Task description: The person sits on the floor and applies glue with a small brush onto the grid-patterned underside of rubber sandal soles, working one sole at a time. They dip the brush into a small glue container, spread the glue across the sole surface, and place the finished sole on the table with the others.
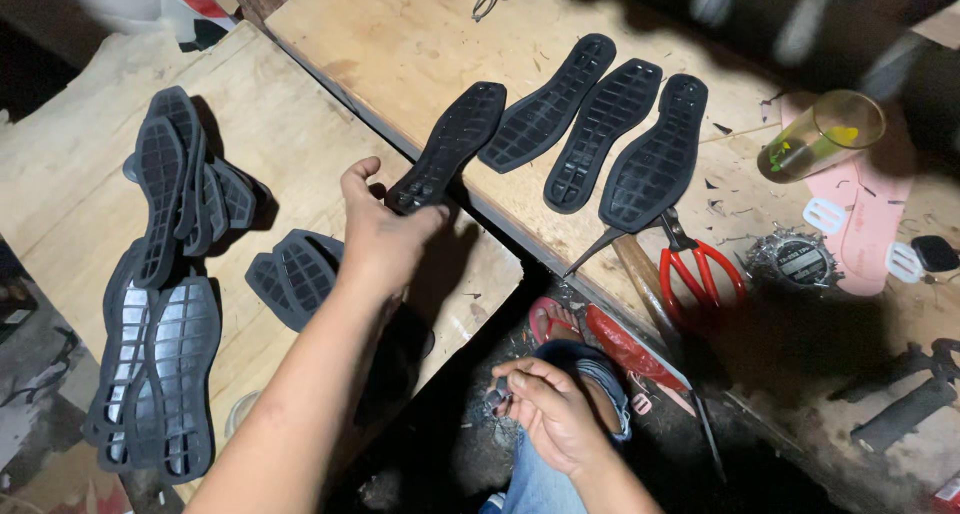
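My left hand (378,236) grips the heel end of a black rubber shoe sole (450,144), tread side up, which lies across the gap onto the right wooden bench (400,44). Three more black soles (600,134) lie side by side just right of it. My right hand (548,410) rests over my knee, fingers curled on a small dark object I cannot make out. A pile of black soles (165,304) sits on the left wooden board (290,124), with two more soles (292,274) close to my left wrist.
Red-handled scissors (700,269) and a wooden-handled hammer (630,264) lie on the right bench beside a round tin (797,261), a tipped glass (820,134) and a pink sole (870,224). A red sandal (555,319) is on the floor in the gap.
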